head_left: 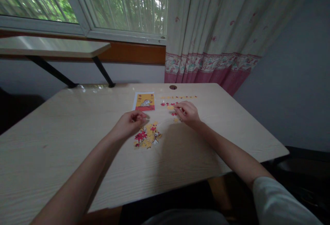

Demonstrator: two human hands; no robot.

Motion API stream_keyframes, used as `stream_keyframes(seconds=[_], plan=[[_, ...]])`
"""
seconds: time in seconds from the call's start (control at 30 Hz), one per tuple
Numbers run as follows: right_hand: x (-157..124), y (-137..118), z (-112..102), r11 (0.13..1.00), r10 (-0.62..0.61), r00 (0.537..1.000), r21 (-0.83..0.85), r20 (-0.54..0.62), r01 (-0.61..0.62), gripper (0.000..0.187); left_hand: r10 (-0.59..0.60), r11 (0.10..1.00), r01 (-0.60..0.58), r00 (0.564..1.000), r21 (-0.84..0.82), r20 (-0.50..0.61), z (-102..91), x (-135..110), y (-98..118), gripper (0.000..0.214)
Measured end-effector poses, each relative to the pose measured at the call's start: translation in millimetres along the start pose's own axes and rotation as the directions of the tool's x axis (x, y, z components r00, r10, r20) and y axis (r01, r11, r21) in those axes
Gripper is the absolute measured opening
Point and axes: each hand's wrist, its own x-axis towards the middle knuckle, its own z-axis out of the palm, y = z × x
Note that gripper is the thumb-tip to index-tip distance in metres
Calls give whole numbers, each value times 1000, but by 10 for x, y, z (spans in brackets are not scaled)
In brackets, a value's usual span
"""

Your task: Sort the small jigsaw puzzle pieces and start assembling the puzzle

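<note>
My left hand [132, 121] hovers just above and left of a loose pile of jigsaw puzzle pieces [147, 136], red, yellow and white. Its fingers are curled together; what they hold, if anything, is hidden. My right hand [188, 112] pinches at a yellow puzzle piece [170, 107], thumb and forefinger together at its right end. Above it runs a short row of red pieces [167, 104], and farther back a line of small yellow and dark pieces [179, 97]. A few more pieces [176, 119] lie below the right fingertips. Behind my left hand lies a picture card [144, 102] showing a white dog.
The pale wooden desk [103, 170] has a round cable hole [173, 87] near its back edge. A raised shelf [56, 46] on black legs stands at the back left. A curtain [206, 39] hangs behind, beside the window [126, 8].
</note>
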Motion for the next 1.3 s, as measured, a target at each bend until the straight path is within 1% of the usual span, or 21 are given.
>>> stream_keyframes(seconds=[0.07,0.17,0.27,0.37,0.47,0.57,0.67,0.77,0.83,0.97,1.13,1.2,1.27,1.3], plan=[[5,3,-3,1000,19,1000,6,11,-19,19,-2,1000,2,1000,24,-1,-10,8,-4,15],[34,34,1,998,60,997,21,48,-61,19,25,997,-26,1000,75,13,-20,10,-25,15],[97,105,43,991,125,982,25,140,-130,17,47,982,-54,998,182,44,-33,11,-65,16],[188,209,136,977,203,944,7,259,-212,16,62,950,-86,994,300,89,-54,20,-94,20],[293,331,261,959,279,903,-40,328,-282,15,95,922,-137,986,362,134,-78,27,-101,21],[392,446,384,943,333,860,-114,387,-313,14,129,911,-196,971,363,201,-95,30,-103,22],[461,529,490,918,397,816,-168,419,-360,15,127,906,-217,959,362,255,-104,33,-113,23],[488,570,591,891,451,772,-173,449,-420,17,131,907,-220,958,360,255,-107,38,-135,22],[490,582,651,881,467,754,-173,462,-440,18,138,903,-223,960,367,245,-107,42,-152,21],[490,597,729,870,491,740,-205,461,-449,18,147,889,-233,960,393,237,-105,48,-170,20],[516,602,731,861,506,734,-222,452,-457,18,139,879,-237,957,414,254,-108,34,-129,20],[521,570,702,865,500,748,-216,435,-453,18,132,879,-231,959,416,251,-108,27,-103,20],[507,495,652,888,459,785,-193,416,-417,17,128,880,-226,959,417,251,-107,22,-85,19],[489,440,619,908,417,808,-167,416,-383,17,127,882,-226,959,415,252,-106,22,-80,19]])
